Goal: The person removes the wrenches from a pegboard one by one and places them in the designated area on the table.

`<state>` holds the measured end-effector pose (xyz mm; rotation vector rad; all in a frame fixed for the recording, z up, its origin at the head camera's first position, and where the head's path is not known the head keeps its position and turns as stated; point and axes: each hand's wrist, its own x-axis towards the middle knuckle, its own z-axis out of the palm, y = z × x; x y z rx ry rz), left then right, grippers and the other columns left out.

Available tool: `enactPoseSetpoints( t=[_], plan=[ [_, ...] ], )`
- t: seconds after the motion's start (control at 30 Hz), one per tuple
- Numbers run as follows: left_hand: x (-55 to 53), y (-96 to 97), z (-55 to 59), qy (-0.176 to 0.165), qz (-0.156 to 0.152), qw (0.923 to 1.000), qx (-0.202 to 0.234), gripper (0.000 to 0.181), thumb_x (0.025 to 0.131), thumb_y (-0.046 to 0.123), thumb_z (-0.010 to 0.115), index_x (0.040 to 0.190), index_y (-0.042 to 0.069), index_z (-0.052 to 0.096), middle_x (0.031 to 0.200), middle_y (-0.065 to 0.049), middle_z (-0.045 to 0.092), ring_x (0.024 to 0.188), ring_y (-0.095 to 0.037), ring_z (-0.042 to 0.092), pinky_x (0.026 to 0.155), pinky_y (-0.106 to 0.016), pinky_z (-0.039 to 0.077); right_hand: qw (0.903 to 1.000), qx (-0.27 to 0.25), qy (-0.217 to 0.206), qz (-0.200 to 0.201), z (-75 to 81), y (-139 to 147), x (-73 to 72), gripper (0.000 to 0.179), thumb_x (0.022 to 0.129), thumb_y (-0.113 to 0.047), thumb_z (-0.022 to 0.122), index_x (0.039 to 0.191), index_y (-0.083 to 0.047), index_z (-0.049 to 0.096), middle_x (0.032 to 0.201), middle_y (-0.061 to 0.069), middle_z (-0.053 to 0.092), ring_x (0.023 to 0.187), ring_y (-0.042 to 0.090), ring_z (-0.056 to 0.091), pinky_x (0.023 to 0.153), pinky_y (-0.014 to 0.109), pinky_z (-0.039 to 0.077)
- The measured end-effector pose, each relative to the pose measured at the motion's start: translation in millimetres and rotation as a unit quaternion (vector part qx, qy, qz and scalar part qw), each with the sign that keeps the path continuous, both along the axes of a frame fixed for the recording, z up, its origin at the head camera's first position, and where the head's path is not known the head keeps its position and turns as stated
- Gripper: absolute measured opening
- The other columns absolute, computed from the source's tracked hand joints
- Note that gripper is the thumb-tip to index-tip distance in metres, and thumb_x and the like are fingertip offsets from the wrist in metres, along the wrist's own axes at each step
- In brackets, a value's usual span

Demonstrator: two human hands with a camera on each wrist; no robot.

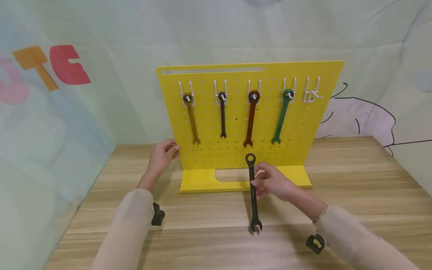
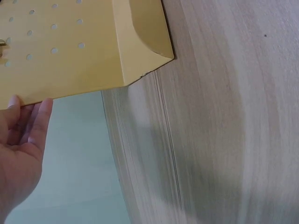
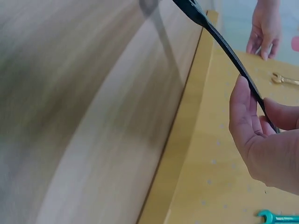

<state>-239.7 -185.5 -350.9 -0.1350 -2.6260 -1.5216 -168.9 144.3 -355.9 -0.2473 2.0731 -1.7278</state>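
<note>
A black combination wrench (image 1: 252, 191) is pinched by my right hand (image 1: 271, 182) between thumb and fingers. It hangs nearly upright in front of the pegboard's base, ring end up and open end down. My left hand (image 1: 162, 157) holds the left edge of the yellow pegboard (image 1: 209, 153), its fingertips on the edge in the left wrist view. Four hooks bear wrenches by their ring ends: a gold wrench (image 1: 192, 122), a smaller dark wrench (image 1: 222, 116), a red-brown wrench (image 1: 251, 120) and a green wrench (image 1: 281, 118). The far-right hook (image 1: 311, 95) bears no wrench.
The pegboard stands on a wood-grain table (image 1: 209, 232), its flat base (image 1: 199, 182) reaching toward me. A pale printed cloth (image 1: 128, 93) hangs behind. Black wrist mounts (image 1: 157, 214) sit below both sleeves.
</note>
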Motion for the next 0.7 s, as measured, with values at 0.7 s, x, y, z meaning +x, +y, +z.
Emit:
enactPoseSetpoints(
  t=[0.7],
  plan=[
    [1.1, -0.3, 0.2, -0.003, -0.002, 0.9999, -0.015, 0.020, 0.095, 0.006, 0.048, 0.105, -0.009, 0.056, 0.104, -0.027, 0.059, 0.092, -0.034, 0.059, 0.078, -0.031, 0.055, 0.9985, -0.030, -0.035, 0.028, -21.2, -51, 9.6, 0.012, 0.088, 0.011, 0.049, 0.093, 0.004, 0.041, 0.068, 0.012, 0.054, 0.055, 0.021, 0.059, 0.057, 0.043, 0.058]
  ],
)
